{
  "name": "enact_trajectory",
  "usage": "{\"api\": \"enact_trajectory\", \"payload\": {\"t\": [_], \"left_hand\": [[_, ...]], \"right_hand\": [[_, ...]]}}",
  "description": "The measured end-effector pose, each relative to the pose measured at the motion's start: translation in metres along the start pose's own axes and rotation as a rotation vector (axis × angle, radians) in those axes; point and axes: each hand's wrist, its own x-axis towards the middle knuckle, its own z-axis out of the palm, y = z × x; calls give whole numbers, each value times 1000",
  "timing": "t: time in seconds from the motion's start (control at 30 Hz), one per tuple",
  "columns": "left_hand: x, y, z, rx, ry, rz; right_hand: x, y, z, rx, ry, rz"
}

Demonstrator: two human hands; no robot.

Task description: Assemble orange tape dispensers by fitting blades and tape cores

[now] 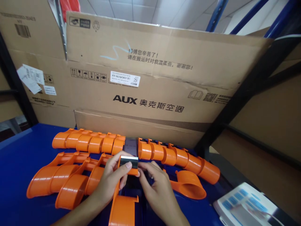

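Both my hands meet over an orange plastic tape-dispenser body at the near middle of the blue table. My left hand grips its upper end, thumb pressed on the orange head beside a serrated metal cutter blade. My right hand pinches the blade's right end with its fingertips. A small dark holder with more blades stands just behind.
Rows of nested orange dispenser bodies lie at the far left, far right and near left; one lone piece lies at the right. Large cardboard boxes wall off the back. A white device sits at the near right.
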Motion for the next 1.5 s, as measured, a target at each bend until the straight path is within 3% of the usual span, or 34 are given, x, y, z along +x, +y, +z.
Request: {"api": "enact_trajectory", "payload": {"t": [0.13, 0.33, 0.53, 0.8, 1.2, 1.5], "left_hand": [[-1, -5, 2, 115, 10, -44], [-3, -6, 6, 138, -3, -38], [-2, -5, 7, 82, 29, -23], [3, 4, 1, -118, 99, 4], [0, -4, -2, -97, 62, 9], [-4, 4, 2, -105, 104, 8]], "right_hand": [[-2, 1, -11, 119, 139, 11], [0, -6, -13, 185, 26, -47], [-1, -7, -11, 182, 13, -43], [2, 11, -18, -10, 216, 44], [0, 18, 1, -198, -62, 43], [22, 14, 16, -323, -278, 108]]}}
